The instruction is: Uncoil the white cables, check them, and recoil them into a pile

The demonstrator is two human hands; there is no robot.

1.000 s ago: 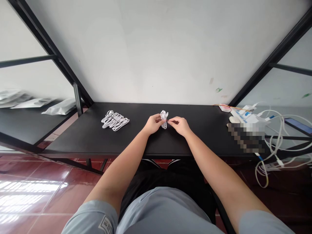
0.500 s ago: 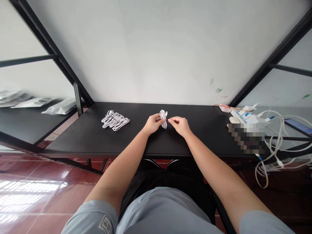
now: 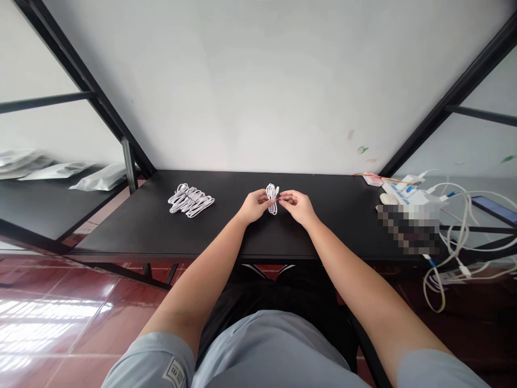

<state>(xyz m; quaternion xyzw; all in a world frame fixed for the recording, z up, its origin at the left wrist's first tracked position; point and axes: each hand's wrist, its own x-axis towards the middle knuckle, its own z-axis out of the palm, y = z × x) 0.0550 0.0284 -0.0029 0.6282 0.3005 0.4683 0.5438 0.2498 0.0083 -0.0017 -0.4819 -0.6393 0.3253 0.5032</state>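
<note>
My left hand (image 3: 255,206) is closed round a white cable (image 3: 272,195) wound into a narrow upright coil, its thumb across the front. A plug end juts from the coil's upper right. From the other side, my right hand (image 3: 297,206) pinches at the coil's right edge, thumb against fingertips. Something tiny and dark shows between the two thumbs, too small to make out. Further left on the black table (image 3: 133,226) lies a bunch of white coiled cables (image 3: 190,200), side by side, with dark bands round their middles.
On the right stand a power strip (image 3: 398,188) with chargers, a white mouse-like object (image 3: 388,199), a pixelated patch and loose white cables (image 3: 460,231). A phone (image 3: 495,210) lies at far right. Plastic bags (image 3: 99,178) rest on the left-hand shelf. A pale wall backs the table.
My right hand has shifted slightly, with its fingers now closer to the coil's right edge. The coil has tilted a little in my left hand.
</note>
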